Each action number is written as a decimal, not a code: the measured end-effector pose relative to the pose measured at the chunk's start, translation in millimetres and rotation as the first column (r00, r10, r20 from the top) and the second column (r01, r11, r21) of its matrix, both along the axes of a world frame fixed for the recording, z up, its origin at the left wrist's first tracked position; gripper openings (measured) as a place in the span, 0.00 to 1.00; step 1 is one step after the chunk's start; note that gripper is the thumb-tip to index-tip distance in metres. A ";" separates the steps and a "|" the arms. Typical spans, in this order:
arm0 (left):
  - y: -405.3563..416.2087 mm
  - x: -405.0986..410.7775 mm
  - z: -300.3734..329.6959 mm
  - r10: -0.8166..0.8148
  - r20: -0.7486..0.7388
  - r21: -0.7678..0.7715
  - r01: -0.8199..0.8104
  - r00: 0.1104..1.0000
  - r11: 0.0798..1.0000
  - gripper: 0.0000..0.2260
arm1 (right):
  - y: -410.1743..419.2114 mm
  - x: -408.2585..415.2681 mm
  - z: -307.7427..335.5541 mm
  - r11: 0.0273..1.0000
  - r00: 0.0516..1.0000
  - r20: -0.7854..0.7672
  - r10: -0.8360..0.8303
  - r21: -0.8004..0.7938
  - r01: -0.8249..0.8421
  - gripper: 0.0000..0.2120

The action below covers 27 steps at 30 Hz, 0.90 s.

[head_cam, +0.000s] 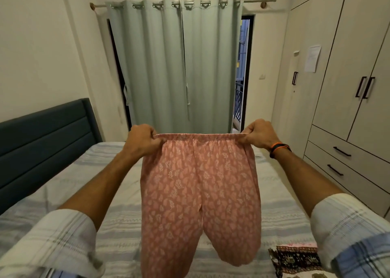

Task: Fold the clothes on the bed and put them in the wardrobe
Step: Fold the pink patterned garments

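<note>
Trousers: pink trousers (200,193) with a pale leaf print, held up in the air over the bed, waistband stretched flat across the top, both legs hanging straight down toward the near edge
Left hand: the left hand (143,139) grips the left end of the waistband, fingers curled tight round the elastic
Right hand: the right hand (258,134) grips the right end the same way, fingers curled round the fabric; an orange and black band (279,149) sits on that wrist
Hands together: well apart, level with each other, pulling the waistband taut between them
Sleeves: pale checked sleeves (52,239) pushed up on both forearms
Bed: the bed (84,182) lies below the trousers with a light striped sheet, and a dark blue headboard (42,134) on the left
Other cloth: a dark patterned cloth (295,258) lies on the bed at the near right, just beside the hanging right leg
Wardrobe: the wardrobe (337,77) runs along the right wall, doors closed, dark handles, drawers lower down, a sheet of paper (313,58) stuck to one door
Far wall: pale green curtains (177,66) hang closed on a rod, with a strip of open doorway at their right edge
</note>
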<state>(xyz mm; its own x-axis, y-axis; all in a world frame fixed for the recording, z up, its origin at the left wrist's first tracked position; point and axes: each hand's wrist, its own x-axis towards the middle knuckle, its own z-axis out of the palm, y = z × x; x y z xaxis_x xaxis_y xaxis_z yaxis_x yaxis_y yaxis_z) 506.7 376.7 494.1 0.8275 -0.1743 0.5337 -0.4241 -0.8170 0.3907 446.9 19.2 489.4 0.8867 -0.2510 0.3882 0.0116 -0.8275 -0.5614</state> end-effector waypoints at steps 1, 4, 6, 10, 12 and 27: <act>0.8 -1.3 -1.8 0.000 -0.009 -0.073 -0.001 1.000 0.997 0.15 | 3.2 -0.3 -1.5 0.999 1.000 0.008 0.000 0.037 0.000 0.13; 4.4 -2.6 -4.8 0.003 -0.029 -0.179 -0.008 1.000 0.984 0.11 | 5.3 5.9 -8.1 0.985 1.000 0.016 -0.013 0.173 0.010 0.15; 8.0 0.2 -8.9 -0.006 -0.038 -0.193 -0.002 0.999 0.981 0.08 | 3.6 13.2 -14.7 0.976 1.000 -0.027 -0.003 0.219 0.009 0.19; 11.0 1.7 -14.7 -0.071 -0.038 -0.175 0.063 0.997 0.983 0.07 | 3.0 24.7 -25.9 0.980 0.985 -0.163 0.060 0.199 -0.027 0.14; 10.3 1.0 -15.1 -0.086 -0.057 -0.180 0.075 0.995 0.981 0.12 | 6.7 25.9 -25.9 0.974 0.987 -0.147 0.060 0.225 -0.026 0.10; 18.1 14.6 -27.6 -0.186 -0.275 -0.470 0.037 0.943 0.882 0.11 | 0.4 10.1 -20.7 0.874 0.919 -0.154 0.362 0.400 -0.277 0.13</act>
